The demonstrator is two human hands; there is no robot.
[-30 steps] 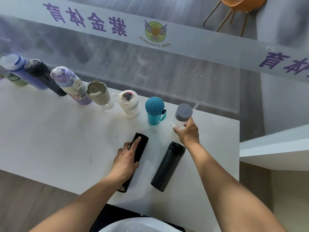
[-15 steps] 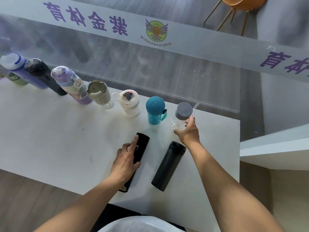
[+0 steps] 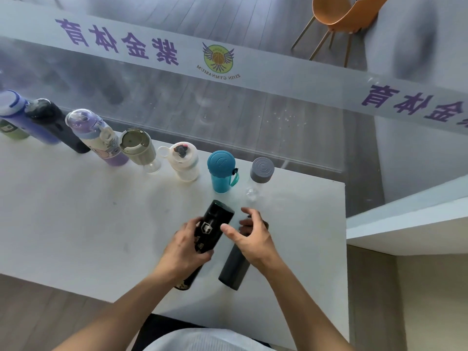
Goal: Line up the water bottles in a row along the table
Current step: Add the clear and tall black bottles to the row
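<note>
My left hand (image 3: 186, 249) grips a black bottle with stickers (image 3: 216, 221), its top end raised off the white table (image 3: 76, 211). My right hand (image 3: 250, 236) hovers with fingers apart over the cap end of a dark grey bottle (image 3: 234, 267) lying on its side, thumb close to the black bottle. Along the far edge stands a row: clear bottle with grey cap (image 3: 261, 169), teal bottle (image 3: 221, 168), white bottle (image 3: 184, 160), olive tumbler (image 3: 138, 146), lavender bottle (image 3: 96, 135), black bottle (image 3: 55, 122), blue bottle (image 3: 15, 110).
A glass wall with purple lettering runs right behind the row. The table's right edge lies just past the grey-capped bottle, and a white ledge (image 3: 405, 224) sits beyond it. A green bottle (image 3: 11, 130) is partly hidden at far left. An orange chair (image 3: 342, 11) stands beyond the glass.
My right hand let go of the grey-capped clear bottle and drew back over the dark grey bottle. My left hand closed around the black sticker bottle and tipped its top end up.
</note>
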